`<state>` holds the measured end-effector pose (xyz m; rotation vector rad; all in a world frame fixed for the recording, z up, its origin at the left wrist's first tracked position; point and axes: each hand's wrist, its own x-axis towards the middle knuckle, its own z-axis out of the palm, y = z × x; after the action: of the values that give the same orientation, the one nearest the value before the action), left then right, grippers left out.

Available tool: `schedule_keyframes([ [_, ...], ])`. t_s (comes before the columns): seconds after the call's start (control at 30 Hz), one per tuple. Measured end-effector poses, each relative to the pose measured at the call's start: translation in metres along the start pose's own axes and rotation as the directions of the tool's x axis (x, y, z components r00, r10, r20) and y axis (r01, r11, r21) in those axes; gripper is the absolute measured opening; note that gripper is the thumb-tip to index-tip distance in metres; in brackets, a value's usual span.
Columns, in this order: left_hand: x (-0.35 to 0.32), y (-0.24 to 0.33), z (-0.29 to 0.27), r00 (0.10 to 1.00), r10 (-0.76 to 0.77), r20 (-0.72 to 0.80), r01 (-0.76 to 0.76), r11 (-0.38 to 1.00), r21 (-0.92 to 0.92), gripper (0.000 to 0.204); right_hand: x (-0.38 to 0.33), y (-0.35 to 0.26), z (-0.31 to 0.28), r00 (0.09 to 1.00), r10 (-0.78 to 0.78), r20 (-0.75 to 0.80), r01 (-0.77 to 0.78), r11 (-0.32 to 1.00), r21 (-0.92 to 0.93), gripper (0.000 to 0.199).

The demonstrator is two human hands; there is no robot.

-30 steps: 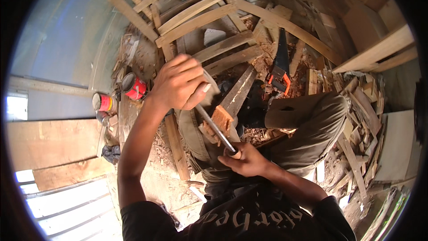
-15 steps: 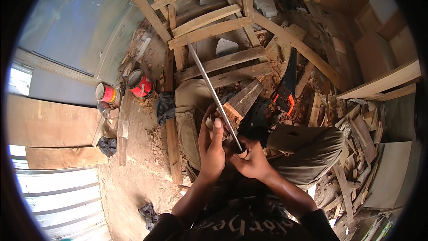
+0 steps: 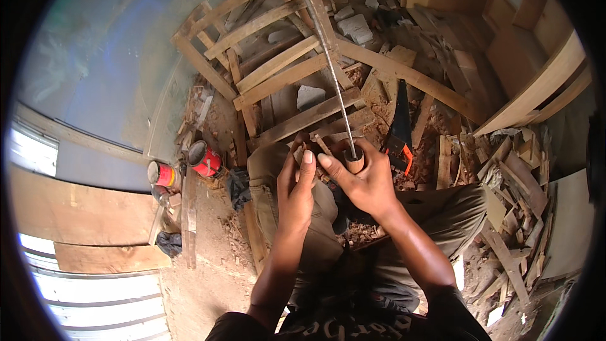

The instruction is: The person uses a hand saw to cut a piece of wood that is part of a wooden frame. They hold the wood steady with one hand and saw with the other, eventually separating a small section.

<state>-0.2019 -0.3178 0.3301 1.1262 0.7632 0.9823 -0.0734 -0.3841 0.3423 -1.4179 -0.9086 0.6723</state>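
My right hand (image 3: 369, 180) is closed around the wooden handle (image 3: 355, 163) of a long, thin steel tool (image 3: 341, 98) that looks like a file. Its shaft points away from me, past the wooden frame. Close beside it, my left hand (image 3: 297, 183) is raised with the thumb up and its fingers curled round a small wooden piece (image 3: 322, 145), mostly hidden by the hand. The tip of my right thumb is next to that piece. Both hands are above my lap, between my bent legs (image 3: 435, 215).
Ahead stands a slatted wooden frame (image 3: 278, 79). A black handsaw with orange on its handle (image 3: 399, 129) lies right of my hands. Two red cans (image 3: 204, 159) stand at left. Scrap wood (image 3: 514, 183) is piled at right; shavings and stone blocks (image 3: 355, 28) lie about.
My right hand has moved up and slightly right, and the steel tool now points more straight ahead. The left hand has stayed close by. The view has shifted a little.
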Motion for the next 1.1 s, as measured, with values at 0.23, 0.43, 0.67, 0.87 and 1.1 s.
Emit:
schedule_keyframes([
  [0.23, 0.008, 0.014, 0.032, 0.99, 0.079, 0.118, -0.096, 0.984, 0.15, 0.054, 0.002, 0.005, -0.025, 0.989, -0.126, -0.082, 0.12, 0.99, -0.07, 0.037],
  [0.43, 0.008, 0.016, 0.048, 0.974, 0.11, 0.2, -0.158, 0.956, 0.248, 0.049, 0.002, 0.008, -0.043, 0.984, -0.12, -0.128, 0.113, 0.991, -0.065, 0.037],
  [0.67, 0.021, 0.019, 0.032, 0.97, 0.202, 0.133, -0.238, 0.896, 0.374, 0.042, 0.027, 0.051, -0.069, 0.876, -0.296, -0.382, 0.235, 0.951, -0.199, 0.037],
  [0.87, 0.043, 0.014, 0.006, 0.985, 0.166, 0.056, -0.172, 0.973, 0.155, 0.039, 0.005, 0.076, -0.083, 0.887, 0.214, -0.409, -0.103, 0.956, 0.276, 0.032],
  [1.1, 0.058, 0.01, 0.027, 0.969, 0.199, 0.144, -0.218, 0.968, 0.128, 0.033, 0.032, 0.048, -0.026, 0.941, 0.237, -0.242, -0.179, 0.954, 0.239, 0.046],
])
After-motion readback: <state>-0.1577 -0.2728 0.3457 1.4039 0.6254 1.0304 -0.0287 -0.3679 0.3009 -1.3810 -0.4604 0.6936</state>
